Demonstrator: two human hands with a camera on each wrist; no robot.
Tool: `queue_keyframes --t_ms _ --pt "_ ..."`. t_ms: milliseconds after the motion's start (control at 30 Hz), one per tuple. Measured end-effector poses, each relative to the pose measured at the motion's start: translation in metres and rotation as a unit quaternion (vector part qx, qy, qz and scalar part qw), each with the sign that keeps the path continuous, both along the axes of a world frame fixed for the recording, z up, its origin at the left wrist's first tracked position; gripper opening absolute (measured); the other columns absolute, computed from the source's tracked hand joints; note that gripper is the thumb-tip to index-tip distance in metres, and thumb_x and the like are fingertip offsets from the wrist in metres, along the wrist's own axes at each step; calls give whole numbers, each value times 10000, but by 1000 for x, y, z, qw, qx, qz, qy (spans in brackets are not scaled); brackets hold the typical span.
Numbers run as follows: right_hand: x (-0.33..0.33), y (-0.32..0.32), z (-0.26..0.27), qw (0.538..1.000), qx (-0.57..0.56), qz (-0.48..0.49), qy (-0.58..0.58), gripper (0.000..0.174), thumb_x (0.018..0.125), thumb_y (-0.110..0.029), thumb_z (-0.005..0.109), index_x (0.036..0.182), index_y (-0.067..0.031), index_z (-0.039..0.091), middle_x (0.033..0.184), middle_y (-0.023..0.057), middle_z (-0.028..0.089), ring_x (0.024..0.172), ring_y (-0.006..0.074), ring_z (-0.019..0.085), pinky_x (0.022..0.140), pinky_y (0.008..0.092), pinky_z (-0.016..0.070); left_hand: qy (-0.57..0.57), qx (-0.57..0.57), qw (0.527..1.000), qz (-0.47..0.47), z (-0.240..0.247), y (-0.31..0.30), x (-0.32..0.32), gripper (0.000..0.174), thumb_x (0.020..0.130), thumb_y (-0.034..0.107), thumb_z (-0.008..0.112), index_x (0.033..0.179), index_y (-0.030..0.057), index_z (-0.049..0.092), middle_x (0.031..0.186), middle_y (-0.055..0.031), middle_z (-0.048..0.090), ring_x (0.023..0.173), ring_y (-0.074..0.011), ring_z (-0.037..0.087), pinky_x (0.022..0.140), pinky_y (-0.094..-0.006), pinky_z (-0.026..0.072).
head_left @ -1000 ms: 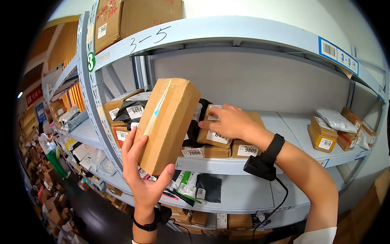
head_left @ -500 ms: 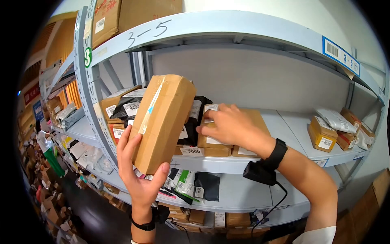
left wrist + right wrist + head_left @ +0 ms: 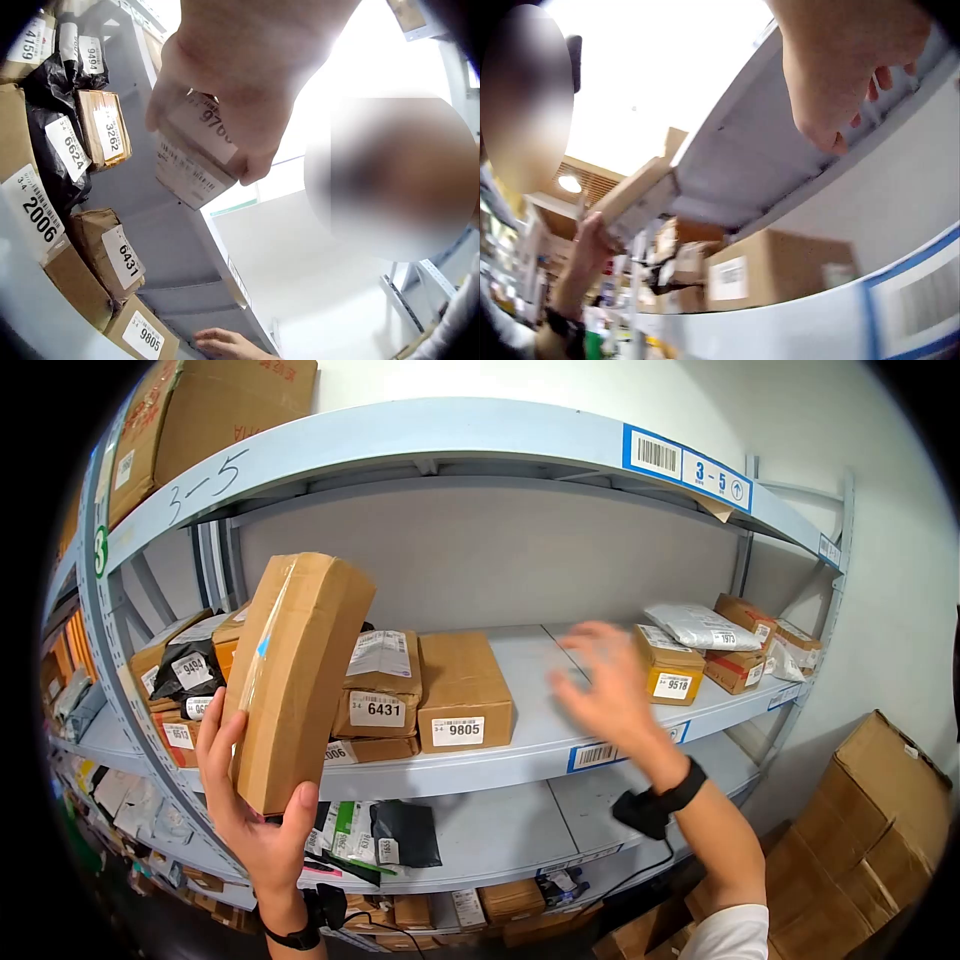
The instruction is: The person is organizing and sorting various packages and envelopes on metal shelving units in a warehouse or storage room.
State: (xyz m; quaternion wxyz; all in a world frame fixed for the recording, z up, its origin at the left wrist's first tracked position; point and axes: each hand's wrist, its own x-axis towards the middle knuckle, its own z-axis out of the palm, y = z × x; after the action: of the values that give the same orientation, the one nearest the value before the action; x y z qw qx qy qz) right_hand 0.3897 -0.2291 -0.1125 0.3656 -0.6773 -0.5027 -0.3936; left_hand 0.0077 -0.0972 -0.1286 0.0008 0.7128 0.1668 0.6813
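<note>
My left hand point(image 3: 255, 815) has its fingers wrapped round the lower end of a long brown box point(image 3: 295, 670) — held up in the air before the shelf point(image 3: 540, 735), left of the parcel marked 6431 point(image 3: 378, 695). Its long axis stands near upright, top leaning right. My right hand point(image 3: 605, 685) hovers over the shelf, blurred — fingers spread, released.

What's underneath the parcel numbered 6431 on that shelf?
The 6431 parcel sits on a flatter cardboard box labelled 2006. The held box in the left hand covers that flat box's left end in the head view; how far back it runs is hidden.
</note>
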Motion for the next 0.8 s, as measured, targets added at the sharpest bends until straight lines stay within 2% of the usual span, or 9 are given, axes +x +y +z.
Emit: queue_keyframes --t_ms 100,133,200,233,300,433,500,600,800 --pt "61 -32 -13 964 22 -261 -33 637 738 -422 754 1234 -53 603 1309 297 465 1146 450 537 931 489 474 -4 -6 1000 -16 -2 3 1 710 758 385 761 1341 48 533 1470 -226 430 1344 -362 446 1095 -462 359" --pt "73 -34 -19 966 20 -255 -32 637 738 -422 754 1234 -53 603 1309 297 465 1146 450 537 931 489 474 -2 2 1000 -12 -2 4 1 709 758 382 763 1340 47 534 1469 -227 433 1342 -363 448 1094 -461 361" --pt "85 -34 -28 963 13 -246 107 762 710 -444 749 1330 -68 515 1285 300 457 1110 468 557 919 510 475 -6 9 1000 -16 -3 7 2 713 756 387 768 1338 45 537 1466 -231 437 1337 -364 453 1093 -459 364" --pt "86 -33 -29 964 11 -241 110 762 710 -444 749 1330 -68 515 1285 300 457 1110 468 557 919 510 475 -3 8 1000 -11 -4 8 2 713 756 387 768 1338 45 537 1466 -231 437 1337 -364 453 1093 -459 364" --pt "84 -31 -26 962 14 -202 182 804 707 -422 738 1377 -80 456 1262 291 468 1092 483 565 921 516 478 -26 -3 999 -34 -7 10 -2 721 754 396 774 1338 46 537 1464 -234 436 1334 -363 455 1093 -462 364" --pt "58 -29 -9 973 -8 -149 176 791 711 -380 713 1394 -96 432 1226 287 493 1061 473 585 905 496 497 -32 6 999 0 -10 16 -21 730 758 418 776 1334 41 534 1462 -241 434 1343 -373 441 1091 -475 365" --pt "35 -21 0 977 -4 -132 165 722 715 -355 704 1347 -80 490 1211 266 524 1042 451 601 892 483 504 -38 0 999 9 -10 19 -31 736 761 429 775 1335 37 530 1465 -247 428 1351 -378 431 1095 -483 357" --pt "3 -5 21 993 33 -31 108 521 724 -324 711 1150 -31 639 1200 205 571 1037 383 612 900 444 498 -52 12 998 27 -10 23 -46 754 769 455 771 1339 29 520 1469 -251 420 1357 -383 424 1104 -488 347" --pt "-82 37 71 988 58 125 74 515 741 -327 728 1147 -25 638 1200 198 575 1065 348 608 917 418 487 -86 14 995 44 -14 23 -77 793 778 515 758 1354 35 499 1470 -254 413 1357 -391 420 1107 -503 342"
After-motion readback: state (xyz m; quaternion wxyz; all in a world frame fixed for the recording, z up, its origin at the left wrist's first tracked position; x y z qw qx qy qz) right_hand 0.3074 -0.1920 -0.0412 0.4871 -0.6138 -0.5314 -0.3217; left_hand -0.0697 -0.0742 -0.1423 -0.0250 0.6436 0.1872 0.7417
